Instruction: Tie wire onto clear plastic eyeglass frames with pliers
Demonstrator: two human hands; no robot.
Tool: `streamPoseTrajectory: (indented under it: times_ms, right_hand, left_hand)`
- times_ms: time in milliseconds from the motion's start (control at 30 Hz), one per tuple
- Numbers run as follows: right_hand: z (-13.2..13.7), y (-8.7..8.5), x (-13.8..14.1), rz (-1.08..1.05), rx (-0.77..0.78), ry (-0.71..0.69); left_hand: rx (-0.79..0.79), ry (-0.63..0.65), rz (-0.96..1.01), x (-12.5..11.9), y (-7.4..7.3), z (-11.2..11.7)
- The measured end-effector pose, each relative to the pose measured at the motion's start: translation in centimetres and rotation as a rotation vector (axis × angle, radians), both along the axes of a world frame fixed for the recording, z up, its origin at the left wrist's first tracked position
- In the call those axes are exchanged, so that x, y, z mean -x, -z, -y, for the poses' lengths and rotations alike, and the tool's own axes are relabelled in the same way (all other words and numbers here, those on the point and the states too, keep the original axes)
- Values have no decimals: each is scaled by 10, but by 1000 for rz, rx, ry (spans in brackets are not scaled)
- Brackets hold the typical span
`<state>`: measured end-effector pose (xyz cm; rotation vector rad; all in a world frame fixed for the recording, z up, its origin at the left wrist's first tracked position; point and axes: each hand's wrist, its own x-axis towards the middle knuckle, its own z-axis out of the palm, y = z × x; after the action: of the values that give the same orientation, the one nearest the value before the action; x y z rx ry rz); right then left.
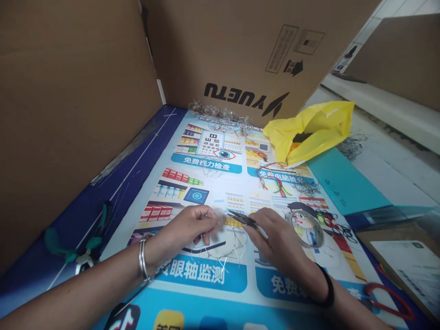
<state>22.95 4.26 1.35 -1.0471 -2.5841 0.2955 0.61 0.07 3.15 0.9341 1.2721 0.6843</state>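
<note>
My left hand (197, 224) has its fingers pinched on a thin wire (237, 250), which loops and trails below toward the printed sheet. A silver bangle sits on that wrist. In my right hand (271, 231) is a pair of pliers (240, 217) with dark, narrow jaws pointing left toward the pinching fingers. Only a short gap separates the jaw tips from the left fingertips. Whether the jaws touch the wire is too fine to tell. A roll of clear tape (307, 228) lies just right of my right hand.
Cardboard walls (220, 50) rise behind and at left. Green-handled cutters (82, 252) lie left; straight wires (123, 151) are behind them. Tangled wire pieces (220, 112) line the back. At right are a yellow bag (316, 130), black loops (337, 224), red-handled scissors (392, 298) and a teal folder (347, 181).
</note>
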Motion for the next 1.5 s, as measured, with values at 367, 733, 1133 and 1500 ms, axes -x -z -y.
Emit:
streamPoseTrajectory:
  times_ms: [367, 733, 1133, 1500]
  right_hand:
    - [1, -19, -9, 117, -97, -7]
    - [8, -13, 3, 161, -74, -26]
    - [10, -12, 7, 203, -251, -97]
    - [9, -12, 6, 265, -287, -113]
  left_hand:
    - [-3, -89, 79, 2, 2, 0]
    - [-2, -34, -6, -2, 2, 1]
    - [3, 2, 29, -3, 2, 3]
    - [19, 50, 26, -2, 8, 3]
